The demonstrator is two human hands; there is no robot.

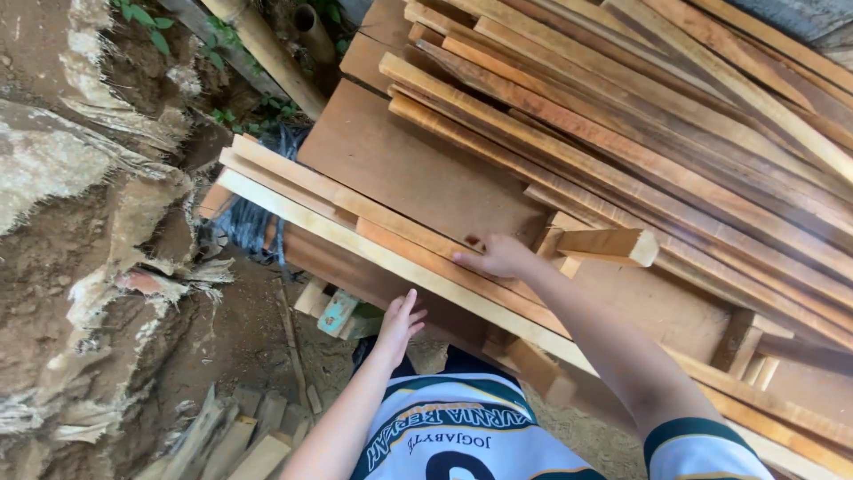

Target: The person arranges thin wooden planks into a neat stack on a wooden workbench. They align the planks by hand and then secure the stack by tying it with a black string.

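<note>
Looking down, the person wears a shirt [462, 427] in white, green and yellow. Scrap wood bits [233, 437] lie on the dirt ground [240, 338] at the lower left.

The left hand [397, 326] is open, with fingers spread wide. It is just under the edge of a long pale plank [338, 233] and holds nothing. It is hard to tell if it touches the wood.

The right hand [498, 256] lies flat on top of an orange plank [418, 253], fingers down on it, not wrapped around it. Just beside this hand sits a short wood block [613, 244].

Both planks rest on a wide brown board [400, 169]. Farther back, a big pile of long planks [657, 116] leans across it. On the left stands a rough dirt wall [80, 178].
</note>
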